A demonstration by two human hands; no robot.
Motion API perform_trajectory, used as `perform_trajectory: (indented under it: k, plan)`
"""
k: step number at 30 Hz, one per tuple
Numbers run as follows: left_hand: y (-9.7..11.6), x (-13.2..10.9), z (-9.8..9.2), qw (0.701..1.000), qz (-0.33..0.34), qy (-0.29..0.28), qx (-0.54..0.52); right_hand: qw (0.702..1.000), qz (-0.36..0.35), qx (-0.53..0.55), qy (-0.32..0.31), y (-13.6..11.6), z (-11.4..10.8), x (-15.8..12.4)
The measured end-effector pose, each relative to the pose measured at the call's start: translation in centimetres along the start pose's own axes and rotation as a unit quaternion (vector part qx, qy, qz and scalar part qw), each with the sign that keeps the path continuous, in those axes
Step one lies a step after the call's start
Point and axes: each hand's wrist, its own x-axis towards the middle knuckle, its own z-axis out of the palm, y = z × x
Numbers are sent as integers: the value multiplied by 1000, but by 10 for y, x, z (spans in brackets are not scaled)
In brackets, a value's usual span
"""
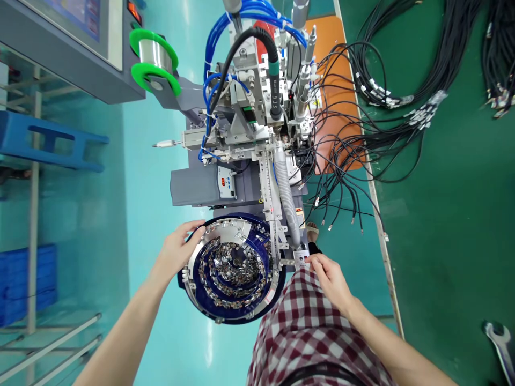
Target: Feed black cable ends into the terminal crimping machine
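A round vibratory bowl feeder (219,320) with a dark blue inside stands in front of me. Small metal connector parts (235,262) lie heaped in its middle and along its spiral track. My left hand (179,251) reaches over the bowl's upper left edge, its fingertips touching the rim and a gap showing between finger and thumb. To the bowl's right, my right hand (330,279) is closed in a pinch beside a small metal block (301,257) below the grey corrugated hose (286,195). Whatever sits between those fingertips is too small to make out.
A soldering machine (249,107) with blue air tubes rises beyond the bowl. A green wire spool (155,59) and a control box (203,185) stand to the left. Black cables (402,118) spread over the green table (450,225), where a wrench (501,346) lies. A blue stool (52,142) stands far left.
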Motion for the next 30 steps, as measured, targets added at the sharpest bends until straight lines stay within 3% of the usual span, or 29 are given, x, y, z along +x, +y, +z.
perform_trajectory:
  k: [2,6,8,10,13,18,30]
  plan:
    - [0,0,0,1000,1,0,2,996,-74,-35,39,-12,-15,0]
    - [-1,1,0,1000,3,1,5,954,-220,-86,185,-44,-44,8]
    - [-1,1,1,1000,4,4,2,953,-255,-30,159,-57,-45,22]
    - [-1,2,2,1000,3,12,-2,960,-264,9,90,-64,-37,40]
    - [0,2,4,1000,-2,14,-2,962,-272,-6,27,-66,-18,68]
    - [-1,1,6,1000,2,16,19,950,-309,-40,17,-62,-2,88]
    - [1,1,6,999,22,14,22,941,-325,-94,-4,-74,-3,93]
